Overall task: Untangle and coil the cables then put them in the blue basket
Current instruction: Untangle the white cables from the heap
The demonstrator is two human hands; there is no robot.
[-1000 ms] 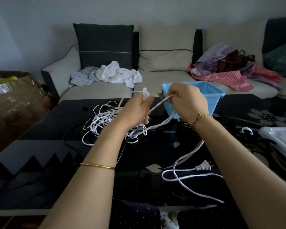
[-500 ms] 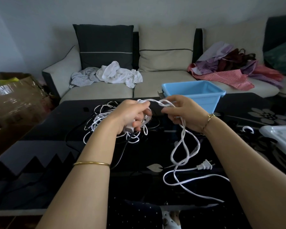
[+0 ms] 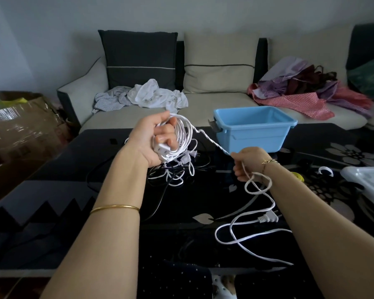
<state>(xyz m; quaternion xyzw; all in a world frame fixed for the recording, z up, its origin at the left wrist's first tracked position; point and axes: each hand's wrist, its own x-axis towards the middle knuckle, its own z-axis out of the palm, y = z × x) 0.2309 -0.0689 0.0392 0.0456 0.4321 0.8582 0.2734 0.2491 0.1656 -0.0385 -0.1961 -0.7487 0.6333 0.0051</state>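
Note:
My left hand [image 3: 153, 139] is raised above the black table and grips a coil of white cable [image 3: 183, 134] together with its white socket block [image 3: 161, 150]. A twisted stretch of the same cable runs down to my right hand [image 3: 249, 164], which pinches it lower and to the right. From there the cable loops onto the table and ends in a white plug [image 3: 268, 217]. Under my left hand lies a tangle of white and black cables [image 3: 177, 171]. The blue basket [image 3: 254, 131] stands empty at the table's far edge, just beyond my right hand.
The black glass table [image 3: 52, 190] has a flower pattern on the right. A white tray [image 3: 367, 180] sits at its right edge, with a small white clip [image 3: 325, 170] near it. Behind is a sofa with clothes [image 3: 151, 97]; a cardboard box [image 3: 20, 126] stands left.
My left hand has risen and turned palm-side toward me with more cable wound round it. My right hand has moved down and right along the cable, away from the left.

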